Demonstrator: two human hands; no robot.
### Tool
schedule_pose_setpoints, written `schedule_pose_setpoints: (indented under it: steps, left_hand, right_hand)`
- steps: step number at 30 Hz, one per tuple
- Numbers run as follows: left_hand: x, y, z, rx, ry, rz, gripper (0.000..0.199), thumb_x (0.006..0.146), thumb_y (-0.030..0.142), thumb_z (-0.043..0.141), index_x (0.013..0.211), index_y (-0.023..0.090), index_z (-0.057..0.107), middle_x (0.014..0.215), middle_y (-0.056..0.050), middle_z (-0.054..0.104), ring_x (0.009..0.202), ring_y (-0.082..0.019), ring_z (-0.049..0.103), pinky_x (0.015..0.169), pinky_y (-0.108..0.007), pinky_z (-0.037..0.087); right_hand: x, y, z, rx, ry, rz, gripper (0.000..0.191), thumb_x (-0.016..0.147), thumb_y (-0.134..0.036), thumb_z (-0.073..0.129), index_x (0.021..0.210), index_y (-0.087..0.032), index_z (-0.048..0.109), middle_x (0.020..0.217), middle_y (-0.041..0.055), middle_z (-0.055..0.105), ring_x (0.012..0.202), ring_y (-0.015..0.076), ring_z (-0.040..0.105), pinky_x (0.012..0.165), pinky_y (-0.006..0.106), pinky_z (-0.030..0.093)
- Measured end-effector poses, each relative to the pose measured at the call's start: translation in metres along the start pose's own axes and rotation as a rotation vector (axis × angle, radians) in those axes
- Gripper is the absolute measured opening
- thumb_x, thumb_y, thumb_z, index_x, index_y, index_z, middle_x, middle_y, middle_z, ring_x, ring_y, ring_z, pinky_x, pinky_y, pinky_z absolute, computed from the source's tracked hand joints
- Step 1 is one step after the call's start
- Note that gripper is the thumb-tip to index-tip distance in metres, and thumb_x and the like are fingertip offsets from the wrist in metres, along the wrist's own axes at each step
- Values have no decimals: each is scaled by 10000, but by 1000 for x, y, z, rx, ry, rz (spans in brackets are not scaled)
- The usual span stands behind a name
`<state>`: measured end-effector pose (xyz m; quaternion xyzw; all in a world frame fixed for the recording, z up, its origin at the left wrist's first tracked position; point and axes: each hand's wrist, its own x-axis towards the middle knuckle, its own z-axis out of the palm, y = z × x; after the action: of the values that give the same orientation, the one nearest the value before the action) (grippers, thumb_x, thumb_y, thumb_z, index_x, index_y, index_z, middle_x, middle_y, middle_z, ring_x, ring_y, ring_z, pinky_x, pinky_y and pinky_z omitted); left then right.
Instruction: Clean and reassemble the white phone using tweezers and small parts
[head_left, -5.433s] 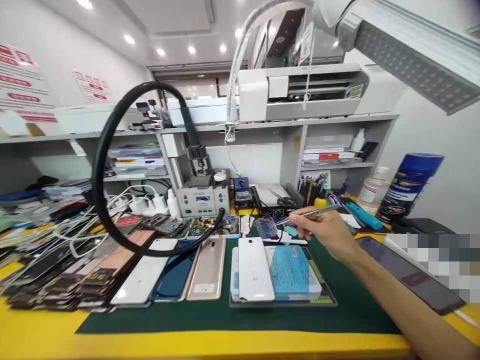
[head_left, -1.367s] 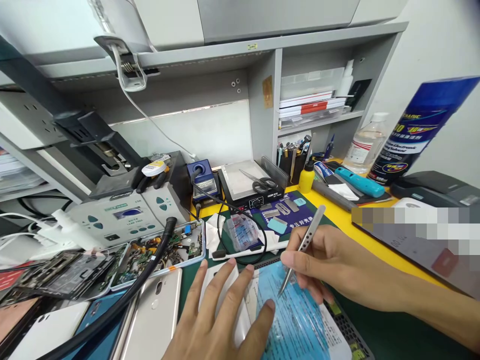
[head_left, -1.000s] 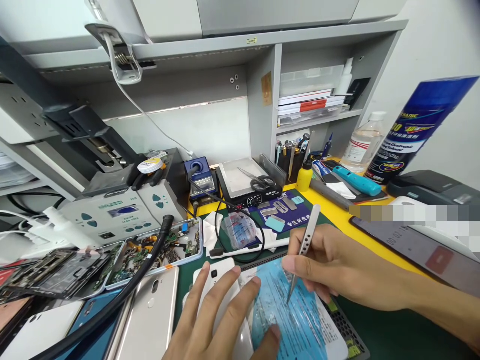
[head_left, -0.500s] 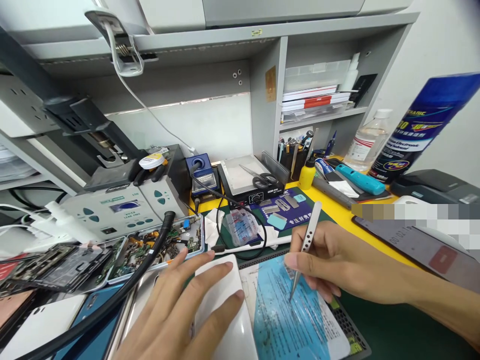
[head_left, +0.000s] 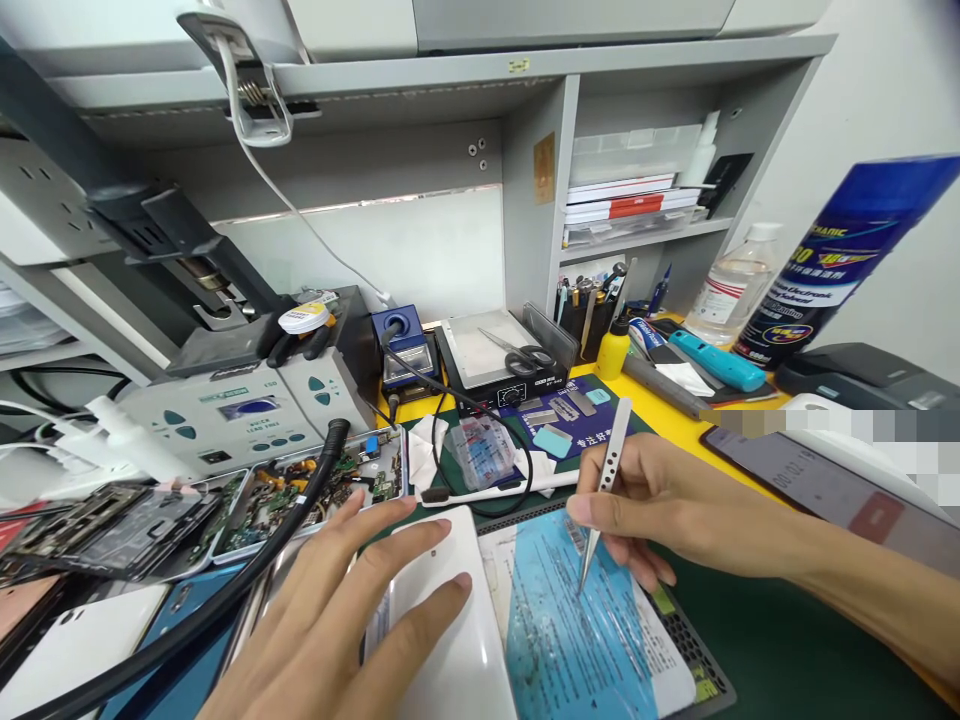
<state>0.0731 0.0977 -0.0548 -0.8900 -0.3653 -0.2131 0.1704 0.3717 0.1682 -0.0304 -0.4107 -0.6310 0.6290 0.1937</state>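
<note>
My right hand (head_left: 637, 510) pinches a pair of silver tweezers (head_left: 611, 470) with holes along the handle. The tips point down at a blue and white printed sheet (head_left: 570, 630), which shows scratches and small print. My left hand (head_left: 352, 600) has its fingers spread over a white phone-shaped panel (head_left: 457, 640) just left of the sheet, fingertips on or just above its glossy face. A small dark mark sits near the panel's top. Whether the tweezer tips hold anything is too small to tell.
A black hose (head_left: 277, 540) curves past my left hand, beside a tray of circuit parts (head_left: 315, 490). Behind are a soldering station (head_left: 255, 420), scissors (head_left: 517, 355) on a flat device and a yellow bottle (head_left: 615, 350). At right lie a phone (head_left: 825, 490) and a blue spray can (head_left: 840, 260).
My left hand has slid slightly left, uncovering more of the white panel. The tweezers stand a little more upright in my right hand, their tips over nearly the same spot.
</note>
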Motion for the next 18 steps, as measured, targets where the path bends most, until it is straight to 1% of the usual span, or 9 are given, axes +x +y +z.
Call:
schedule_pose_setpoints:
  steps: [5, 8, 11, 13, 15, 18]
  left_hand:
    - [-1, 0, 0, -13, 6, 9, 331, 919, 333, 571, 1250, 337, 564, 1378, 9, 531, 1336, -275, 415, 1130, -495, 326]
    - [0, 1, -3, -43, -20, -4, 388, 911, 432, 567, 1279, 312, 538, 1408, -19, 492, 1351, -294, 387, 1147, -513, 275]
    - [-2, -1, -3, -38, -74, -10, 499, 898, 483, 565, 1360, 319, 474, 1436, -40, 451, 1366, -304, 350, 1135, -508, 283]
    - [-6, -3, 1, -15, -131, 31, 572, 899, 498, 549, 1424, 321, 410, 1459, -56, 424, 1376, -309, 319, 1119, -504, 308]
    - [-11, -3, 7, 15, -172, 42, 627, 896, 511, 535, 1463, 312, 356, 1480, -77, 398, 1378, -318, 304, 1105, -519, 323]
    - [-17, 3, 16, 44, -164, -78, 668, 881, 532, 544, 1473, 313, 324, 1484, -101, 393, 1366, -333, 326, 1084, -541, 333]
  right_hand:
    - [1, -2, -1, 0, -26, 19, 311, 846, -410, 691, 757, -141, 561, 551, -24, 578, 422, 77, 532, 403, 165, 408]
    - [1, -1, -1, 19, -30, 35, 305, 849, -397, 687, 751, -141, 555, 561, -20, 581, 426, 79, 540, 403, 167, 408]
    - [3, 1, -2, 53, -33, 45, 300, 847, -384, 692, 743, -140, 552, 573, -11, 595, 420, 82, 543, 401, 174, 421]
    - [4, 2, -3, 84, -40, 48, 288, 840, -366, 702, 745, -137, 556, 574, -4, 606, 399, 80, 535, 387, 174, 419]
    - [6, 4, -4, 116, -50, 55, 267, 838, -343, 703, 752, -134, 560, 576, 2, 617, 382, 79, 531, 373, 172, 414]
    - [8, 7, -5, 138, -43, 63, 245, 844, -322, 693, 756, -135, 561, 573, 4, 623, 375, 80, 535, 363, 169, 412]
